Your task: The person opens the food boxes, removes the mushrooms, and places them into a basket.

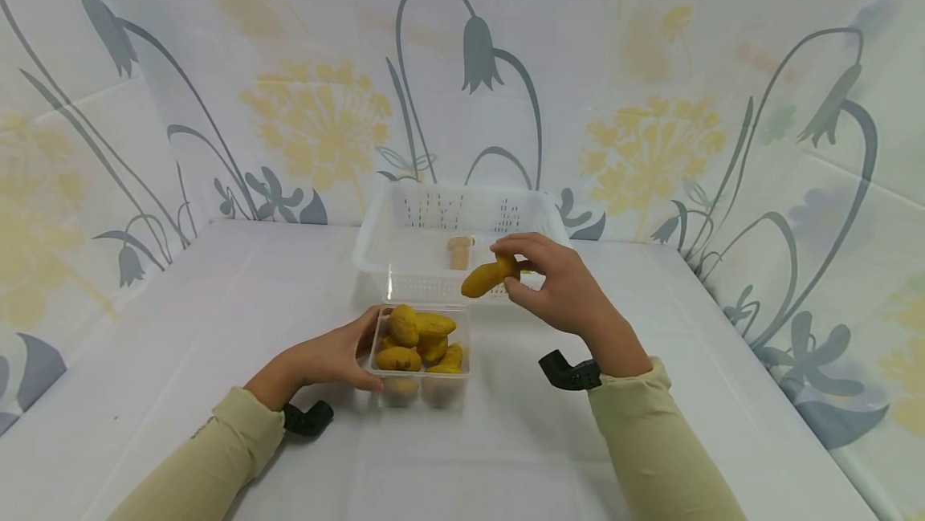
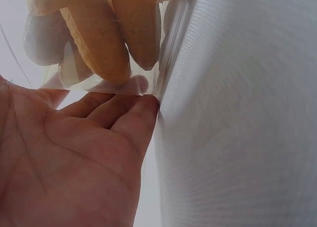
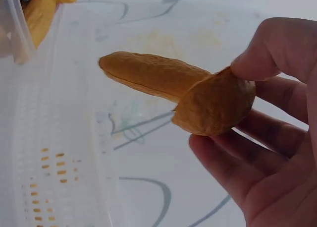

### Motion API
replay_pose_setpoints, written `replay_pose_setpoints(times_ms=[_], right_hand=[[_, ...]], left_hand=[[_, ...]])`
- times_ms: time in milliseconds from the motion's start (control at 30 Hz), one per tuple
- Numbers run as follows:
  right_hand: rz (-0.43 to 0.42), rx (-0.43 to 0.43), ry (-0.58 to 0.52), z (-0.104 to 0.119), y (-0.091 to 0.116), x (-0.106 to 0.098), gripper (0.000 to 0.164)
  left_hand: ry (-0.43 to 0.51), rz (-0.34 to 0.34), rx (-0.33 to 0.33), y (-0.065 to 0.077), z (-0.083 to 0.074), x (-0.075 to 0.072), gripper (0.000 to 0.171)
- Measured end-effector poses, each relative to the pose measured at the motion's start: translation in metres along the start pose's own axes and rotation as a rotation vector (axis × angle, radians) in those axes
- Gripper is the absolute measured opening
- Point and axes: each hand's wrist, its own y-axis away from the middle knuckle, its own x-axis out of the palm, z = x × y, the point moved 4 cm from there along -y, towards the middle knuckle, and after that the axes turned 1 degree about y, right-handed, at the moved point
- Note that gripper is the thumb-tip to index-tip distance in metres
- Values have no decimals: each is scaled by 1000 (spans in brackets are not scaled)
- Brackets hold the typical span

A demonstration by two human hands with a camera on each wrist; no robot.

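My right hand (image 1: 552, 280) pinches a yellow-brown mushroom (image 3: 213, 105) by its cap, between thumb and fingertips. The long stem points left, over the front of the white basket in the head view. My left hand (image 1: 328, 356) grips the left side of a clear plastic box (image 1: 422, 376), thumb near its front corner and fingers toward the back. Several yellow mushrooms (image 1: 397, 359) are piled in the box up to its rim. Through the clear wall in the left wrist view, long pieces (image 2: 99, 43) show beside my fingertips.
A white slotted basket (image 1: 433, 286) stands behind the box, with a mushroom (image 1: 459, 252) lying inside it. White cloth (image 1: 549, 457) covers the table, and a flower-printed curtain (image 1: 462, 144) hangs at the back and sides. Black wrist mounts (image 1: 571, 372) sit on both wrists.
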Motion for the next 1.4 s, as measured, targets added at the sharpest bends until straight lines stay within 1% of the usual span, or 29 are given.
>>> replay_pose_setpoints(times_ms=[133, 400, 700, 1000, 1400], right_hand=[[-52, 25, 33, -11, 0, -3, 36], [-114, 110, 68, -32, 3, -6, 35], [-146, 204, 53, -49, 5, -5, 37], [-128, 271, 55, -66, 8, 0, 38], [-54, 361, 103, -83, 12, 8, 39]], left_hand=[[0, 2, 0, 0, 0, 0, 97], [-19, 7, -6, 0, -1, 1, 98], [-48, 8, -19, 0, -1, 2, 98], [-79, -3, -36, 0, -2, 3, 99], [-71, 0, -23, -1, 0, 3, 101]])
